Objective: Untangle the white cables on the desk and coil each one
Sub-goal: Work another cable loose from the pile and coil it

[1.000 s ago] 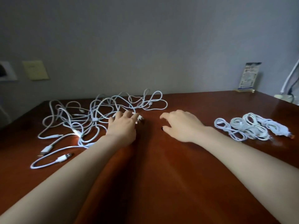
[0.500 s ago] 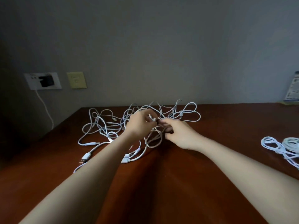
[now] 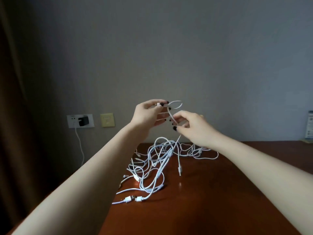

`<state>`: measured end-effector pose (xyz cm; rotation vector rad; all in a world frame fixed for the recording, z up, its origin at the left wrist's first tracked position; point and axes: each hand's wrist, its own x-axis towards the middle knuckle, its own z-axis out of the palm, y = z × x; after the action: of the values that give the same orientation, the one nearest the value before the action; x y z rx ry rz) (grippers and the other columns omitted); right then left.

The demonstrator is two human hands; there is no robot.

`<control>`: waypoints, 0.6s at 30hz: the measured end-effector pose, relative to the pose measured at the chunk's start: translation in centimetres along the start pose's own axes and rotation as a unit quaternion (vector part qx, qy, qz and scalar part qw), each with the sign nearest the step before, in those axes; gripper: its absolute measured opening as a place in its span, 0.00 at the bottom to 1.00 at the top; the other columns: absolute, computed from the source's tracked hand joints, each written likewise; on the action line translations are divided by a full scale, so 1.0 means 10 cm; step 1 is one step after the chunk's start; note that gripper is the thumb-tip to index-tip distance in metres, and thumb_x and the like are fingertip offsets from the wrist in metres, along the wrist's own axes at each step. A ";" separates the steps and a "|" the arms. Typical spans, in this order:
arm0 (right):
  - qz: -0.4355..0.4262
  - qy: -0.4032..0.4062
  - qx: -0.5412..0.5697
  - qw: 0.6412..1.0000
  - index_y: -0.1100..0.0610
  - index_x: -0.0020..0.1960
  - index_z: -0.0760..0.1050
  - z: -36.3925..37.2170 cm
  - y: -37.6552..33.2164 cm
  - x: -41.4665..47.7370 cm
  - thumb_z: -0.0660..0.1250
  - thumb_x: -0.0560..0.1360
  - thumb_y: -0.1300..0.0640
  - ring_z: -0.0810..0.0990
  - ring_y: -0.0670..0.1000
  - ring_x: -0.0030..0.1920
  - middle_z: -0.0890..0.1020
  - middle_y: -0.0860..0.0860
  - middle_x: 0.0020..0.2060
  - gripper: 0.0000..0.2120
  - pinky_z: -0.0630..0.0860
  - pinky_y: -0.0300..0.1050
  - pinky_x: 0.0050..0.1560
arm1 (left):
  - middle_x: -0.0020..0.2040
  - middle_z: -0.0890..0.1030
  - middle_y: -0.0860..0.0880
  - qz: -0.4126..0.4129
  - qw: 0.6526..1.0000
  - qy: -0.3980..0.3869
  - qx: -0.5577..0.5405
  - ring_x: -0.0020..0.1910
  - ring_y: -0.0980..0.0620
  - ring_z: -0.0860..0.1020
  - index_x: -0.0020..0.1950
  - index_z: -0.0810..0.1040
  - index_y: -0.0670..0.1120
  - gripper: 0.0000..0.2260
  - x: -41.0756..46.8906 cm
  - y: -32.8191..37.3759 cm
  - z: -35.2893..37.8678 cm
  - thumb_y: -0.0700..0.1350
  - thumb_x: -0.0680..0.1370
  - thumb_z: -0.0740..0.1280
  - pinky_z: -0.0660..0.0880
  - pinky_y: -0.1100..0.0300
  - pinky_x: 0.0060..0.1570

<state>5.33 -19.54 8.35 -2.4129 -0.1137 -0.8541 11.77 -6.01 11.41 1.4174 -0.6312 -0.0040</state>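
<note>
Both hands are raised. The left hand pinches 1 white cable at its end, and the right hand pinches the same strand just below a small loop. The rest trails into the tangle on the tabletop. Pulling hard now would likely cinch a snag into a knot and drag the heap.

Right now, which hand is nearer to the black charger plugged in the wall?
Left. The left hand is to the right of the black charger; the right hand is farther right, beyond it. Both pinch the white cable.
</note>
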 end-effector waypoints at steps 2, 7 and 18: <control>-0.008 0.008 -0.009 1.000 0.54 0.57 0.76 -0.09 -0.05 0.02 0.67 0.74 0.62 0.77 0.49 0.39 0.82 0.49 0.49 0.13 0.72 0.41 0.48 | 0.39 0.81 0.48 -0.013 0.995 0.000 -0.103 0.30 0.56 0.80 0.46 0.78 0.45 0.10 -0.02 0.19 -0.01 0.36 0.81 0.59 0.79 0.64 0.38; 0.048 -0.014 0.052 0.997 0.52 0.54 0.73 -0.17 -0.04 0.03 0.69 0.74 0.61 0.77 0.49 0.43 0.79 0.49 0.48 0.10 0.74 0.37 0.45 | 0.36 0.82 0.46 -0.018 0.967 0.000 -0.254 0.31 0.53 0.81 0.46 0.78 0.43 0.08 -0.03 0.59 -0.05 0.34 0.80 0.61 0.80 0.62 0.37; 0.178 -0.341 0.218 0.897 0.42 0.73 0.55 0.16 -0.19 -0.28 0.57 0.82 0.54 0.81 0.50 0.50 0.71 0.55 0.65 0.23 0.75 0.42 0.53 | 0.35 0.82 0.46 -0.037 0.960 0.016 -0.278 0.30 0.53 0.81 0.47 0.79 0.43 0.06 -0.06 0.83 -0.08 0.34 0.78 0.65 0.80 0.63 0.35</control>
<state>3.49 -16.83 6.57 -2.0928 -0.1077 0.1978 8.59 -3.60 18.79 0.8928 -0.4975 -0.2030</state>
